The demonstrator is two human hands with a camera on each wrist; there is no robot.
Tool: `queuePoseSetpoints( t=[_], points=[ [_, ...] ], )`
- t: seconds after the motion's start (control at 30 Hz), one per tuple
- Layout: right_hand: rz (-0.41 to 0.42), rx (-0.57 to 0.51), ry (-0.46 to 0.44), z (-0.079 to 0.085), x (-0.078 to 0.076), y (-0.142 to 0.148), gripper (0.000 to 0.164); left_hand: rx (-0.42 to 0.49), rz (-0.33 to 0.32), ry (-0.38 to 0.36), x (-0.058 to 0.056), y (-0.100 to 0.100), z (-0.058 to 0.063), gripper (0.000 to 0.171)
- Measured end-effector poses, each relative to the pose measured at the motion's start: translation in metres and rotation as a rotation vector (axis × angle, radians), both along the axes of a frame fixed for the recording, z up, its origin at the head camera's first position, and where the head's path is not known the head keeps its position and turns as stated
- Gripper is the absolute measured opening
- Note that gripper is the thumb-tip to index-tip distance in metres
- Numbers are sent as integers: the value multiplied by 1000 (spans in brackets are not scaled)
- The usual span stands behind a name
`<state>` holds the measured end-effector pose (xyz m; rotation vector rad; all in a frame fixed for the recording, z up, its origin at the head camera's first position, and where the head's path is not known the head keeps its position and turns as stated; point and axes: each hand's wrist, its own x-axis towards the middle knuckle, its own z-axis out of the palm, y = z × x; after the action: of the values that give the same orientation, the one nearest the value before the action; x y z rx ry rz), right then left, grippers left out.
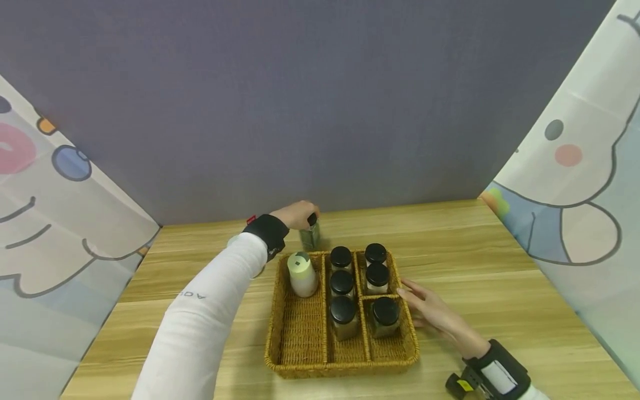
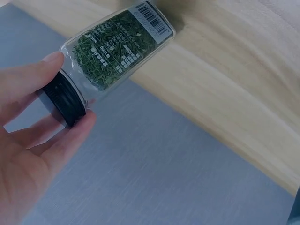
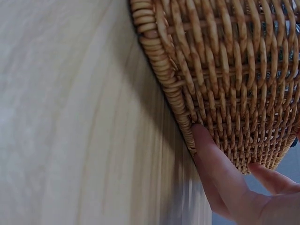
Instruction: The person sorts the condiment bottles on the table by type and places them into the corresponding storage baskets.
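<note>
By its black lid, my left hand [image 1: 298, 214] pinches a spice jar [image 1: 310, 235] behind the basket. In the left wrist view the clear jar [image 2: 117, 49] shows green dried herbs and a white-printed label with a barcode. My right hand [image 1: 429, 309] touches the right side of a divided wicker basket [image 1: 298, 367], its fingers against the outer wall in the right wrist view. Inside the basket, several black-lidded jars [image 1: 343, 310] stand in the middle and right compartments. A pale bottle with a yellowish top [image 1: 302, 276] leans in the left compartment.
The basket sits on a wooden table [image 1: 480, 255] with a grey panel [image 1: 320, 111] along its back edge. Cartoon-printed sheets [image 1: 575, 183] flank both sides. A small rounded thing, mostly hidden by the left forearm, lies left of the basket.
</note>
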<state>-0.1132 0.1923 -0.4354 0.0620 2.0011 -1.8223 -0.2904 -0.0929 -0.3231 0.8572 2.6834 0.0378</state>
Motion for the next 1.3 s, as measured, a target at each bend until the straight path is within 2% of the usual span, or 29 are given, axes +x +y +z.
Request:
queuePoseSetpoints(
  t=[0.4,0.83,1.0,1.3],
  points=[
    [18,-1,10,0,-1,0,68,39,-33,21,11,-2,23,39],
    [11,13,9,-3,-2,4,68,52,-89,52,32,8,51,39],
    [5,-12,0,-4,-2,5,67,62,-106,71,39,13,62,40],
    [14,-12,-1,-4,-2,6,68,54,-162,90,59,22,83,41]
  ],
)
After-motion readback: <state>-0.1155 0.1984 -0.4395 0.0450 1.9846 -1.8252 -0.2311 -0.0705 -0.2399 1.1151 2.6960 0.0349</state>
